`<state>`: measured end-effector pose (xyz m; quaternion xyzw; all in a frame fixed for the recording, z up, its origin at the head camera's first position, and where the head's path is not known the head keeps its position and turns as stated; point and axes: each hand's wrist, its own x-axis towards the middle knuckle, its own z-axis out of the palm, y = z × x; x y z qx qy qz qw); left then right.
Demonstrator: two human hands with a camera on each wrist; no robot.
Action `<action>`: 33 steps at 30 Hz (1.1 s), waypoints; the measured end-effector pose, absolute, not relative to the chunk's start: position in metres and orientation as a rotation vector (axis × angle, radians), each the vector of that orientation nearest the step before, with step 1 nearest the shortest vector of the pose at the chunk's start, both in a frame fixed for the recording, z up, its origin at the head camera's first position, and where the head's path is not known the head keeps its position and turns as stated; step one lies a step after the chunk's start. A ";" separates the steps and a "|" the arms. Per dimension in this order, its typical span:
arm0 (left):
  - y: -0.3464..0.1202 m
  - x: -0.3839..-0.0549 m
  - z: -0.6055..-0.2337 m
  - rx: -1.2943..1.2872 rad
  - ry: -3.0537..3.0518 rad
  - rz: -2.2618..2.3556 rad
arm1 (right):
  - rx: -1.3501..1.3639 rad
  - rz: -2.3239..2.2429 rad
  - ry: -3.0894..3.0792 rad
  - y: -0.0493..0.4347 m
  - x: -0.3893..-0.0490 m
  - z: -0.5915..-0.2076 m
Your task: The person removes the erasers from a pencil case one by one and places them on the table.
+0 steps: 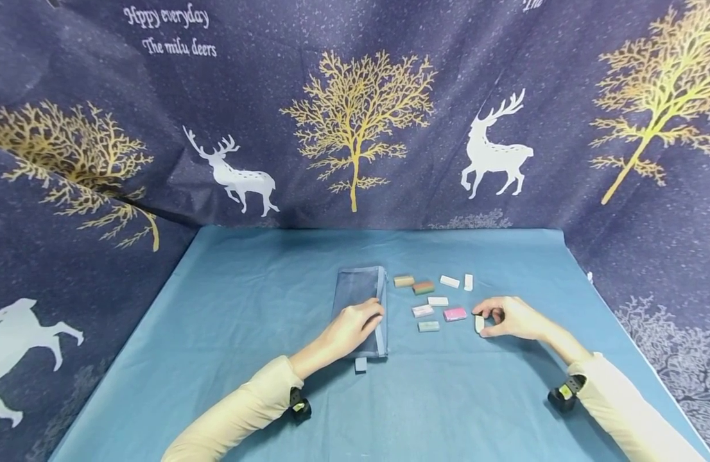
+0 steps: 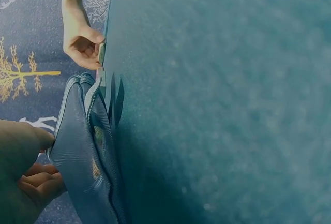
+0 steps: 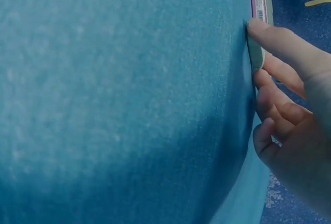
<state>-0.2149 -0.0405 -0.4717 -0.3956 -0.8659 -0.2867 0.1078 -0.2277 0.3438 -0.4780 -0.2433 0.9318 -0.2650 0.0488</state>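
Note:
My left hand [image 1: 355,328] pinches the edge of a dark blue mesh zipper pouch [image 1: 355,285] between thumb and fingers. In the left wrist view the held side of the pouch [image 2: 77,162] rises off the cloth and its mouth gapes. To the right, thumb and fingertips of my right hand [image 1: 515,317] grip a small pale block, likely an eraser [image 1: 479,325], at the table surface. In the right wrist view this pale eraser [image 3: 256,53] has a greenish side. Just left of it lies a pink eraser [image 1: 455,314], with a barcode label visible from the right wrist.
Between pouch and right hand lie several more eraser-like blocks: a tan one [image 1: 404,281], a brown-green one [image 1: 423,287], a greenish one [image 1: 429,326] and white ones [image 1: 450,281]. A small grey-blue tab [image 1: 361,366] shows below the pouch. Printed cloth [image 1: 389,128] hangs behind the blue tabletop [image 1: 245,276].

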 end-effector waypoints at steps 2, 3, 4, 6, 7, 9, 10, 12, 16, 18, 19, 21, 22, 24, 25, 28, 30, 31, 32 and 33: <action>-0.041 -0.215 -0.472 -1.161 -2.555 -0.839 | -0.748 -0.812 2.834 0.344 -0.229 -0.478; -0.041 -0.215 -0.472 -1.157 -2.561 -0.836 | -0.755 -0.818 2.834 0.343 -0.230 -0.478; -0.041 -0.214 -0.472 -1.151 -2.571 -0.830 | -0.760 -0.830 2.837 0.343 -0.231 -0.478; -0.042 -0.214 -0.472 -1.134 -2.601 -0.819 | -0.779 -0.853 2.853 0.341 -0.232 -0.478; -0.042 -0.213 -0.471 -1.125 -2.617 -0.801 | -0.792 -0.855 2.866 0.340 -0.234 -0.478; -0.042 -0.213 -0.470 -1.111 -2.643 -0.741 | -0.806 -0.857 2.894 0.337 -0.236 -0.477; -0.042 -0.213 -0.469 -1.106 -2.658 -0.705 | -0.807 -0.853 2.910 0.335 -0.237 -0.476; -0.043 -0.214 -0.468 -1.093 -2.686 -0.647 | -0.812 -0.835 2.937 0.332 -0.240 -0.475; -0.045 -0.214 -0.467 -1.046 -2.752 -0.633 | -0.823 -0.817 2.973 0.328 -0.245 -0.472; -0.047 -0.214 -0.467 -1.011 -2.774 -0.670 | -0.821 -0.826 2.987 0.326 -0.247 -0.470; -0.048 -0.214 -0.467 -0.996 -2.785 -0.684 | -0.820 -0.825 2.995 0.325 -0.248 -0.469; -0.049 -0.214 -0.466 -0.976 -2.790 -0.718 | -0.810 -0.824 3.004 0.323 -0.250 -0.468; -0.049 -0.215 -0.465 -0.967 -2.788 -0.723 | -0.809 -0.827 3.006 0.322 -0.251 -0.467; -0.050 -0.217 -0.463 -0.958 -2.779 -0.729 | -0.814 -0.827 3.001 0.321 -0.252 -0.466; -0.050 -0.218 -0.462 -0.953 -2.772 -0.733 | -0.822 -0.820 2.997 0.320 -0.253 -0.466; -0.052 -0.220 -0.461 -0.944 -2.759 -0.739 | -0.840 -0.823 2.978 0.316 -0.255 -0.466; -0.054 -0.222 -0.460 -0.935 -2.752 -0.743 | -0.849 -0.820 2.968 0.313 -0.256 -0.467; -0.055 -0.222 -0.460 -0.926 -2.749 -0.750 | -0.855 -0.821 2.961 0.312 -0.257 -0.467; -0.056 -0.223 -0.460 -0.916 -2.746 -0.754 | -0.858 -0.824 2.954 0.311 -0.257 -0.468; -0.056 -0.223 -0.460 -0.906 -2.744 -0.757 | -0.863 -0.826 2.948 0.309 -0.257 -0.468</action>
